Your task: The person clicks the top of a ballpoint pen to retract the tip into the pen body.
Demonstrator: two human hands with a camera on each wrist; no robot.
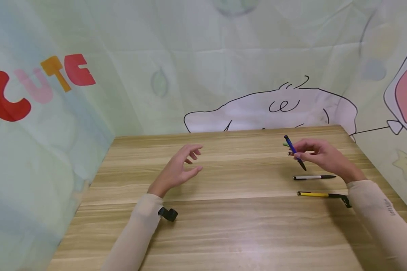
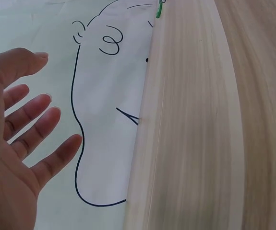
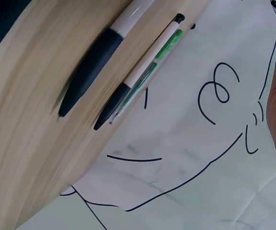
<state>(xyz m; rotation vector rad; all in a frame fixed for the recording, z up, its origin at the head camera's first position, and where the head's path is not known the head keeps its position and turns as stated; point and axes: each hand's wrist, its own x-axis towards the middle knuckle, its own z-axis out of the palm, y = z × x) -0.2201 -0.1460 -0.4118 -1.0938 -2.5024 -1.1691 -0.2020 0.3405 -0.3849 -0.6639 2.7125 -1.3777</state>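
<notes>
My right hand (image 1: 320,152) pinches a blue pen (image 1: 293,146) with a black tip, held tilted above the right side of the table. Below it lies a white pen (image 1: 306,177) with a black grip, and nearer to me a yellow pen (image 1: 317,194). Behind the fingers, a green pen (image 1: 285,144) is mostly hidden; in the right wrist view the green pen (image 3: 150,72) lies beside a second white pen (image 3: 150,50). My left hand (image 1: 179,167) hovers over the table's middle, holding nothing, its fingers loosely bent and apart.
The wood-grain table (image 1: 224,226) ends at the back against a printed cloth (image 1: 203,75) with a cartoon outline. Another cloth side with CUTE letters (image 1: 55,71) stands at the left. A black wrist mount (image 1: 169,214) is on the left sleeve.
</notes>
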